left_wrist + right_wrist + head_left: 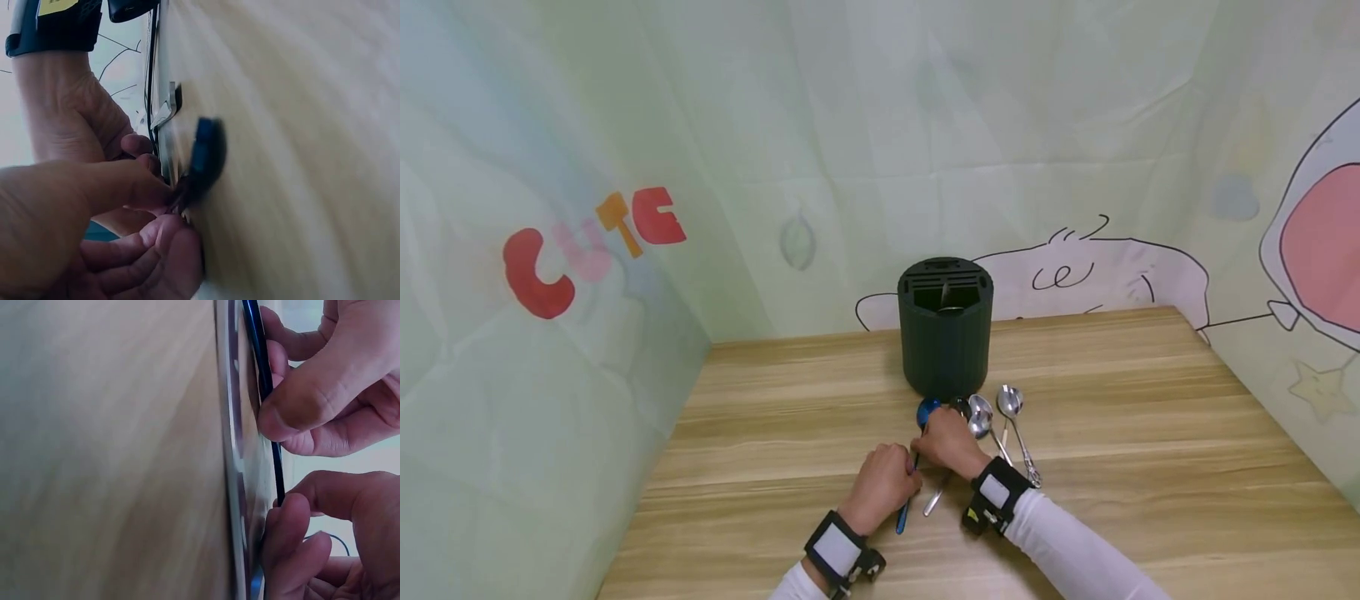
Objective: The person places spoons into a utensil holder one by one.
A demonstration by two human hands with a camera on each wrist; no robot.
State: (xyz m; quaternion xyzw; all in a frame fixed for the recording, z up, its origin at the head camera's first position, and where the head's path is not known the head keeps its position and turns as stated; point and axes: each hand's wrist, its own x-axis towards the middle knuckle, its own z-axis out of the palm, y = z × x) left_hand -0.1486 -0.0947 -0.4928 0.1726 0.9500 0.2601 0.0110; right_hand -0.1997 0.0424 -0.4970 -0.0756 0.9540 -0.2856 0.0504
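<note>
A blue spoon [928, 410] lies slanted at the middle of the table, its bowl toward the back. My left hand [882, 482] pinches its handle between thumb and fingers; the handle's end [902, 521] sticks out below. Higher up on the same spoon, my right hand [951, 440] pinches the handle near the bowl. In the right wrist view the blue handle [272, 444] runs between both hands, beside the tabletop. Under the right hand lies another piece of cutlery, and only its silver handle end [932, 502] shows clearly. Silver spoons [1010, 402] lie just right of that hand.
Behind the hands stands a dark green, round utensil holder [945, 350] with slots on top and a shiny metal piece [947, 304] inside. The wooden table [760, 433] meets printed cloth walls [820, 167] at the back and sides.
</note>
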